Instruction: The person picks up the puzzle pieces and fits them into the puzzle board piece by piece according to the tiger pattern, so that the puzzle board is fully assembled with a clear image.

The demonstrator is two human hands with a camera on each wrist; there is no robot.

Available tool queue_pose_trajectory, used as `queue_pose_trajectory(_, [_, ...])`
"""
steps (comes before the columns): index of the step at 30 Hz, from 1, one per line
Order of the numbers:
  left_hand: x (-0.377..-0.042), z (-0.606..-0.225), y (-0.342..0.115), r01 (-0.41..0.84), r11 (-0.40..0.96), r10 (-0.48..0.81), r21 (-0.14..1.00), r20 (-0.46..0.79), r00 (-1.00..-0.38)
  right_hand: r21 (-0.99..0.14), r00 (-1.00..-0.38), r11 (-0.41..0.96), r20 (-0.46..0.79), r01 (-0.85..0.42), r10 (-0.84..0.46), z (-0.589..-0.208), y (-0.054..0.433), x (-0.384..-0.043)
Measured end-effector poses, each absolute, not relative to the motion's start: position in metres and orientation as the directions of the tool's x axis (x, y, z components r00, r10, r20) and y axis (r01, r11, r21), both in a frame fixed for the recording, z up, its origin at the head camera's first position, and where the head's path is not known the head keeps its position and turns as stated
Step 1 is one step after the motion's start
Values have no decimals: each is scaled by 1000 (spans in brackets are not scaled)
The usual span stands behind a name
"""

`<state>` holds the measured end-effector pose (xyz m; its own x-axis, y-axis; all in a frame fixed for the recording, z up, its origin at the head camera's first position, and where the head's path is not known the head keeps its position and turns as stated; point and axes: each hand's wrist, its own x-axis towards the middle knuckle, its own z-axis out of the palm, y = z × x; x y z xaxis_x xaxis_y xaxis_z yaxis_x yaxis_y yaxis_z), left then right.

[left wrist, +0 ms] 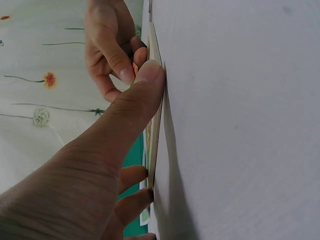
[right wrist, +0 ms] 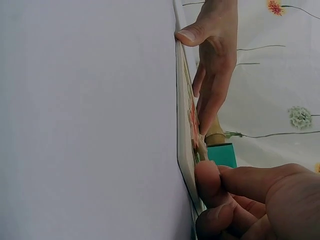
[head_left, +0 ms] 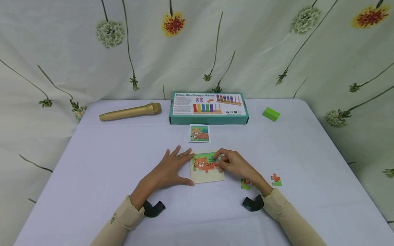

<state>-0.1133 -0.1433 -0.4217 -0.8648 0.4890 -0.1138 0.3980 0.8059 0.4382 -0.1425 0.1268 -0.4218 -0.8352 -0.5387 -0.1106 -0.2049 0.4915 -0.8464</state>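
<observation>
Left hand (head_left: pixel 168 172) splayed, bracing board (head_left: pixel 207 177); right hand (head_left: pixel 236 164) pinching puzzle piece (left wrist: pixel 135 68): best align tabs first, then press flat

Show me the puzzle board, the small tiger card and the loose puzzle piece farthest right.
Puzzle board (head_left: pixel 207 177): head view, its bare lower part.
Tiger card (head_left: pixel 199 134): head view, middle of its printed picture.
Loose puzzle piece (head_left: pixel 276 180): head view, its middle.
</observation>
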Motion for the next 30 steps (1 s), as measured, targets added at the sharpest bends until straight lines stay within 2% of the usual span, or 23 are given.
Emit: queue_pose_trajectory(30, [-114,-424,-144,392,809,484,438,-117,-867,-789,-848,553,-79,-268,-524,-424,124,-141])
